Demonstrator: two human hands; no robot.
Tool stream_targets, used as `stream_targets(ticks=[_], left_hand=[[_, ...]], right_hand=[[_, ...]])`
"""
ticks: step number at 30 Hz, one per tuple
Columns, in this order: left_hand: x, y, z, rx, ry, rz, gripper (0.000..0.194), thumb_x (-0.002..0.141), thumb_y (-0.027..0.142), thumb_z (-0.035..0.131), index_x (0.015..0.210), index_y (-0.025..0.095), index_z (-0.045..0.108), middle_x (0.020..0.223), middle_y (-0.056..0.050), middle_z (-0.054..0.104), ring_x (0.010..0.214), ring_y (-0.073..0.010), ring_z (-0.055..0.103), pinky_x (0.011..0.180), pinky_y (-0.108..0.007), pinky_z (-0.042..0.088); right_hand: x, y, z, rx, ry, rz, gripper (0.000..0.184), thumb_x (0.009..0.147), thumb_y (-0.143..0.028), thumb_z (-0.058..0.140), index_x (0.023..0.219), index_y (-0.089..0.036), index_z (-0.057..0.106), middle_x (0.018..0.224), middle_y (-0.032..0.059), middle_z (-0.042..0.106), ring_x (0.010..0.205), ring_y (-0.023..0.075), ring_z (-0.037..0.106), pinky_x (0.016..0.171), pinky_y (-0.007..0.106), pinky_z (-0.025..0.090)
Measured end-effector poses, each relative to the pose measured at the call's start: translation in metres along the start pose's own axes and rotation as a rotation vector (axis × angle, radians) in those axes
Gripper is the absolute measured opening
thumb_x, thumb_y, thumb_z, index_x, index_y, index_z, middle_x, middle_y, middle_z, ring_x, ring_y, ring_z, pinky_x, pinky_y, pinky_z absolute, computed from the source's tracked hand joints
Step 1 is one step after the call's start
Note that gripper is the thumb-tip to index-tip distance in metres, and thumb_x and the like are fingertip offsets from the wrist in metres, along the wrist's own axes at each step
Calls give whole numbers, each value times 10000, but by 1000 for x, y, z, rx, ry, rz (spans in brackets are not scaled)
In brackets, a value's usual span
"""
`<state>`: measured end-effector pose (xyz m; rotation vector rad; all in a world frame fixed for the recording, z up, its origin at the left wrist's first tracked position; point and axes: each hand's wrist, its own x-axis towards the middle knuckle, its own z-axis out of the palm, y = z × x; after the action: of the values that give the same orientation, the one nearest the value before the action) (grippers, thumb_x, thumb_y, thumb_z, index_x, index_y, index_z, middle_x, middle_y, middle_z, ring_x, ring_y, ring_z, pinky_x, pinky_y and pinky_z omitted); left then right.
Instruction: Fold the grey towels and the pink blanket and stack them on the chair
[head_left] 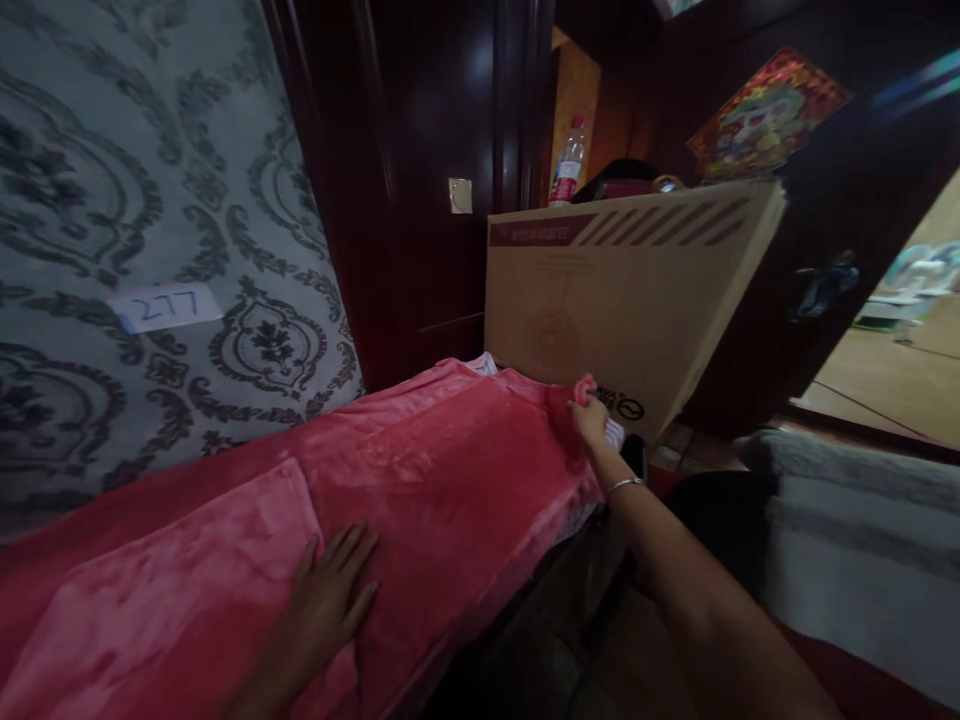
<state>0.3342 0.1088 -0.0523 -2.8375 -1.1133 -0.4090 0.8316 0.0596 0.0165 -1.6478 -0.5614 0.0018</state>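
Note:
A plush pink-red blanket (450,480) lies spread over a long, low surface in front of me. My left hand (334,595) rests flat on it with the fingers stretched out, beside a folded-over flap. At the far right end, my right hand (591,415) is closed round a bunched corner of the blanket, and a small tuft sticks up above the fist. A bracelet circles my right wrist. Whitish striped fabric shows just under the blanket near that hand and at its far edge.
A large cardboard box (600,300) stands against the dark door behind the blanket's far end. On it are a plastic bottle (568,165) and a red decorated card (765,115). Patterned wallpaper (270,340) borders the left side. A grey cushioned seat (862,540) is at right.

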Motion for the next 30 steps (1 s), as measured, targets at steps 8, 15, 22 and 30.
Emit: stream_targets(ticks=[8, 15, 22, 30], left_hand=[[-8, 3, 0, -453, 187, -164, 493, 915, 397, 457, 1353, 228, 607, 1430, -88, 599, 1318, -256, 568, 1145, -468, 435], [39, 3, -15, -976, 173, -424, 622, 737, 525, 624, 1226, 140, 636, 1150, -161, 735, 1075, -317, 695, 984, -496, 541], [134, 63, -19, -849, 250, -318, 731, 632, 326, 813, 1302, 149, 581, 1487, -194, 499, 1438, -360, 388, 1197, -478, 300], [193, 121, -5, -703, 129, -290, 448, 697, 98, 702, 1142, 137, 671, 1399, -219, 561, 1434, -384, 377, 1188, -525, 289]], right_hand=[[-135, -46, 21, 81, -451, -459, 180, 757, -209, 522, 879, -197, 655, 849, 30, 683, 802, 211, 597, 776, 310, 485], [-207, 11, -13, 42, -844, -633, 380, 750, -108, 442, 1034, -230, 663, 1021, 59, 725, 971, 215, 673, 885, 361, 516], [-222, 28, -5, 18, -759, -701, 436, 728, -81, 431, 1065, -230, 664, 1063, 78, 724, 1024, 219, 671, 930, 401, 524], [-229, 47, -2, 16, -680, -733, 447, 768, -95, 425, 1117, -247, 658, 1101, 78, 729, 1051, 229, 681, 931, 416, 551]])
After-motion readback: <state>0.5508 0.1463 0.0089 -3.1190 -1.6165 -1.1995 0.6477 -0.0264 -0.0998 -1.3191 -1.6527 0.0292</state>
